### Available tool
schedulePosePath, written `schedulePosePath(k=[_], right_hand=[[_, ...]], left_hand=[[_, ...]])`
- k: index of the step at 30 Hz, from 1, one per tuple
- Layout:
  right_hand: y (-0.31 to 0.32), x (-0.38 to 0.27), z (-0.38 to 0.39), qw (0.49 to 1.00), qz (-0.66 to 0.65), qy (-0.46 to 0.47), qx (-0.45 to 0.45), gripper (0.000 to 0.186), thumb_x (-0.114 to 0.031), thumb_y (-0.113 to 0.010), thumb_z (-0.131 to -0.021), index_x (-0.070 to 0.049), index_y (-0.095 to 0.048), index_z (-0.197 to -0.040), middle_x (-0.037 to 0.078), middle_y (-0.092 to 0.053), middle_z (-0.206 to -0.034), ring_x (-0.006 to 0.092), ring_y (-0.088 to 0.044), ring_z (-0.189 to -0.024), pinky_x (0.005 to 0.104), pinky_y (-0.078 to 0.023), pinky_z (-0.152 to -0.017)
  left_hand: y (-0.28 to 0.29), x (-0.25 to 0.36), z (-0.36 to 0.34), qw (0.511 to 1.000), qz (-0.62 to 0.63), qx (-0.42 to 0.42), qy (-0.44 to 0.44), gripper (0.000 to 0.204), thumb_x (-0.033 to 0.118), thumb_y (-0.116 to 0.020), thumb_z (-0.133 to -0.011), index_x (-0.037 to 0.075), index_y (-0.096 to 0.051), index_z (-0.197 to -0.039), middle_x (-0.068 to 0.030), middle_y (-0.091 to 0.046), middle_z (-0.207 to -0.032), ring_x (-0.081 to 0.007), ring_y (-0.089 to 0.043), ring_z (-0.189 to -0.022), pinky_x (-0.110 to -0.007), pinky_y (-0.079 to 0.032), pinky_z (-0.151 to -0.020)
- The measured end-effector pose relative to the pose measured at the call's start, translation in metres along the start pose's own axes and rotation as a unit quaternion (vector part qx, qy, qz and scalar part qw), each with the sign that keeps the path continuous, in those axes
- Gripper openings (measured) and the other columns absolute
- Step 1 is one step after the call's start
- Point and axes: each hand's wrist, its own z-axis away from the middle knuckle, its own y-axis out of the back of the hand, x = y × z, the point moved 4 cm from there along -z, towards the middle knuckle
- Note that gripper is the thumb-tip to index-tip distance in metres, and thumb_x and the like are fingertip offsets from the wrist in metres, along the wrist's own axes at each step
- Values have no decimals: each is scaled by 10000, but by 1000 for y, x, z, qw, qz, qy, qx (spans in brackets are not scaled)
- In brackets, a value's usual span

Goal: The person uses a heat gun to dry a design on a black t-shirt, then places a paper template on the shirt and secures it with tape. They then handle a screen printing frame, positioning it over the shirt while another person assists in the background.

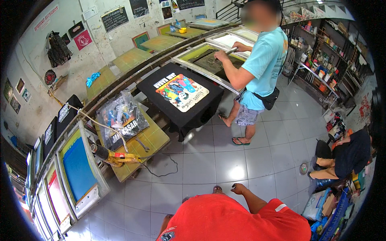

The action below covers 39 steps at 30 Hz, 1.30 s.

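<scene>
My right hand (239, 188) hangs low in front of my red shirt, its fingers loosely apart and nothing in it. Of my left side only a bit of arm (166, 220) shows beside the shirt; the left hand is hidden. Both hands are away from the work. Ahead, a black T-shirt (150, 85) with a colourful print lies stretched over a printing board. To its left, a T-shirt in a clear plastic bag (120, 116) rests on a yellowish board. A yellow heat gun (110, 156) and a wrench (142, 145) lie near it.
A person in a light blue T-shirt (263, 60) holds a squeegee over a screen frame (185, 60). More framed screens (80, 164) line the left. Someone sits at the right (354, 154), near shelves (337, 48). A cord (171, 172) hangs over the tiled floor (201, 164).
</scene>
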Motion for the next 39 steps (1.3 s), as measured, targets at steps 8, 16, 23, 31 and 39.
schedulePosePath(k=[8,16,23,31,39], right_hand=[[-5,-10,-4,1000,-18,5,-5,465,-384,-653,-781,-45,-632,-1099,189,-651,-1042,326,-612,-993,378,-484,-879],[-1,-8,-4,1000,2,14,-5,471,-391,-654,-780,-37,-631,-1090,190,-654,-1030,323,-614,-987,383,-486,-870],[-5,1,-15,1000,-4,13,1,470,-388,-650,-779,-32,-630,-1085,191,-661,-999,331,-623,-956,384,-490,-860],[1,-7,-14,1000,1,15,-3,463,-379,-655,-779,-37,-630,-1090,195,-656,-1012,337,-615,-973,391,-486,-866],[1,-5,-1,1000,-13,-2,-7,465,-389,-650,-784,-44,-629,-1094,190,-635,-1075,338,-597,-1013,393,-473,-891]], left_hand=[[3,3,0,1000,13,6,-6,403,366,-600,-825,-6,-661,-965,-154,-673,-807,-210,-637,-699,-344,-512,-654],[1,-11,9,1000,16,8,-5,403,366,-599,-826,-6,-661,-966,-155,-672,-812,-213,-638,-704,-344,-512,-658],[1,-10,9,1000,20,10,1,404,367,-598,-826,-6,-660,-967,-157,-672,-816,-215,-639,-709,-345,-512,-662],[3,1,5,1000,15,15,1,404,367,-597,-826,-6,-660,-969,-159,-672,-821,-218,-639,-715,-346,-512,-666],[5,10,-2,1000,3,9,-3,405,367,-596,-826,-6,-659,-970,-161,-672,-826,-220,-640,-721,-347,-512,-670]])
